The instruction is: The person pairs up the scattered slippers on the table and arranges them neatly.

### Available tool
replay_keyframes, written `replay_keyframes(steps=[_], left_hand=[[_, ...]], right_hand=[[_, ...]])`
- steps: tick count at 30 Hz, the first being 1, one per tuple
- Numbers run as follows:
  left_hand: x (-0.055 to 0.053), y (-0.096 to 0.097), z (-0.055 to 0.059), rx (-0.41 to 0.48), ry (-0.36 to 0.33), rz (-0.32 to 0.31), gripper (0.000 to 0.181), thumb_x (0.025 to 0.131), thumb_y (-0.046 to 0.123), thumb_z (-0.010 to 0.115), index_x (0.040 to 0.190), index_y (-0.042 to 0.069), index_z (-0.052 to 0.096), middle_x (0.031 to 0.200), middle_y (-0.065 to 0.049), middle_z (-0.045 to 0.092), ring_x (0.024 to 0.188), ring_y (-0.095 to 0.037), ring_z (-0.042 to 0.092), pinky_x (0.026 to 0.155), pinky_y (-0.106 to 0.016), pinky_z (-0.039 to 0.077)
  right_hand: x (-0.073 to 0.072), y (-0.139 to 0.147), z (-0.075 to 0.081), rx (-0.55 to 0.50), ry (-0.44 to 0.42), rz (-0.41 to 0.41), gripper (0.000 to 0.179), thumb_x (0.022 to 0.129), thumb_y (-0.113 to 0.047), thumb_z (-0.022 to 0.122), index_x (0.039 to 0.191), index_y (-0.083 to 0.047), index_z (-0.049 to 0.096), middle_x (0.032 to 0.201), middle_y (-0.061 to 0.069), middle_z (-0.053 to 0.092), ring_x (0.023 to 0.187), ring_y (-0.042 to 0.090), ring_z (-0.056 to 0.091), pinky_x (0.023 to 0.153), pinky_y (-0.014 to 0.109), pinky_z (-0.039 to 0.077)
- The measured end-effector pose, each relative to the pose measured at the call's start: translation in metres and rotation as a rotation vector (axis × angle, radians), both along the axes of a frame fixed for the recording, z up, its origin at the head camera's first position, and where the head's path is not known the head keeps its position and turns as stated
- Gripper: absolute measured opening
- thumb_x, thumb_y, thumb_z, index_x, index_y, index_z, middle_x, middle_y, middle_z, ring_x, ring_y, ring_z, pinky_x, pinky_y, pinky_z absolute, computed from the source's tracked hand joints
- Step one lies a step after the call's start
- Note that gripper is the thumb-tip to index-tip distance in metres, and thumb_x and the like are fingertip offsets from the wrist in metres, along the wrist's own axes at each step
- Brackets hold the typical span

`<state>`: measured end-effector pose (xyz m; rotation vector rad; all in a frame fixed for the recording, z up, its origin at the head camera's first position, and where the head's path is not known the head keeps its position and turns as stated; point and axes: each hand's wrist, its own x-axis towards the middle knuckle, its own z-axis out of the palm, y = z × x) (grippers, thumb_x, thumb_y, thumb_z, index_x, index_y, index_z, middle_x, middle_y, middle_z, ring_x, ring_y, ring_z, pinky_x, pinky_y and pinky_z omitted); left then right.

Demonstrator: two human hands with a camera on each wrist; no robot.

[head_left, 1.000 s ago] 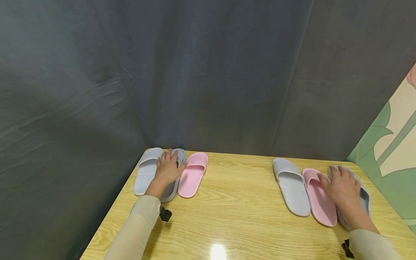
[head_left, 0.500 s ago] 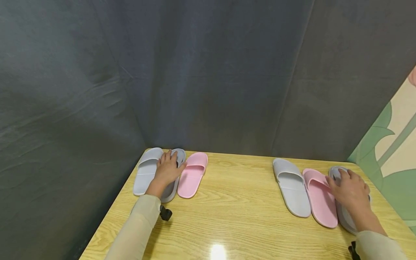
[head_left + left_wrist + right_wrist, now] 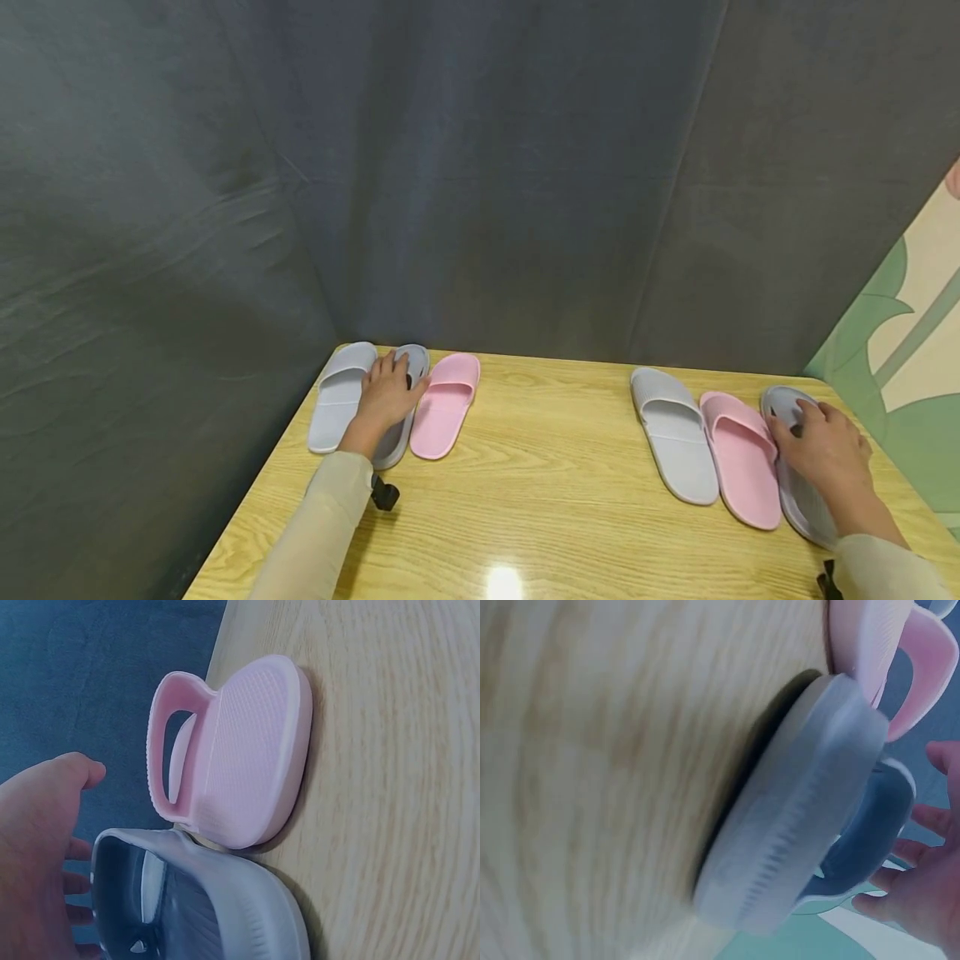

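My left hand [image 3: 386, 396] spreads over a darker grey slipper [image 3: 394, 445] with cut-outs, its thumb reaching toward a pink slipper [image 3: 442, 412]. In the left wrist view its fingers lie loose above the strap of that grey slipper [image 3: 247, 892]. On the right side, my right hand [image 3: 827, 450] hovers over another darker grey slipper [image 3: 804, 508] and hides much of its strap. A gap shows between its loosely bent fingers and the grey slipper [image 3: 795, 817] in the right wrist view. A second pink slipper [image 3: 744, 471] lies just left of this hand.
A pale grey slipper [image 3: 335, 414] lies at the far left of the left group, another [image 3: 678, 450] leads the right group. All rest on a wooden table [image 3: 525, 467] before a dark curtain [image 3: 495, 183]. A painted wall [image 3: 922, 375] borders the right.
My right hand has moved right, off the right pink slipper, and the grey slipper under it shows more. The left hand has stayed nearly still.
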<state>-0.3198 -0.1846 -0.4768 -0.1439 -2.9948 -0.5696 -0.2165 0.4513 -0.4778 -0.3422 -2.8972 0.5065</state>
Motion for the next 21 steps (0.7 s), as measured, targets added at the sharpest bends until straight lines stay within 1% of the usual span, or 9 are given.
replay_keyframes(steps=[4, 9, 16, 21], left_hand=[[-0.002, 0.0, -0.003, 0.008, 0.001, 0.009, 0.079, 0.1, 0.055, 0.049, 0.157, 0.004, 0.031, 0.162, -0.025, 0.023, 0.15, -0.045, 0.017, 0.116, -0.066, 0.018], [-0.003, 0.001, -0.004, 0.005, -0.004, 0.016, 0.08, 0.099, 0.055, 0.049, 0.157, 0.003, 0.031, 0.162, -0.025, 0.023, 0.15, -0.046, 0.017, 0.114, -0.067, 0.02], [-0.007, 0.0, -0.005, 0.007, -0.005, 0.03, 0.079, 0.099, 0.054, 0.051, 0.156, 0.002, 0.032, 0.161, -0.025, 0.025, 0.149, -0.046, 0.02, 0.113, -0.068, 0.022], [-0.009, -0.001, -0.008, -0.005, -0.025, 0.038, 0.08, 0.099, 0.055, 0.05, 0.156, 0.002, 0.032, 0.161, -0.026, 0.025, 0.149, -0.046, 0.02, 0.112, -0.068, 0.024]], right_hand=[[-0.001, 0.006, -0.003, -0.004, -0.004, -0.002, 0.078, 0.102, -0.045, 0.05, 0.145, 0.016, 0.029, 0.139, 0.05, 0.022, 0.122, 0.073, 0.023, 0.099, 0.079, 0.018], [-0.001, 0.012, -0.008, -0.004, -0.008, -0.002, 0.078, 0.101, -0.048, 0.049, 0.144, 0.015, 0.029, 0.137, 0.05, 0.023, 0.121, 0.072, 0.024, 0.097, 0.079, 0.02], [-0.003, 0.015, -0.013, -0.021, -0.033, -0.01, 0.082, 0.101, -0.05, 0.048, 0.148, 0.012, 0.023, 0.138, 0.05, 0.021, 0.121, 0.073, 0.022, 0.097, 0.08, 0.02], [-0.005, 0.016, -0.014, -0.034, -0.06, -0.019, 0.084, 0.101, -0.051, 0.047, 0.15, 0.012, 0.02, 0.138, 0.05, 0.019, 0.123, 0.073, 0.021, 0.097, 0.08, 0.02]])
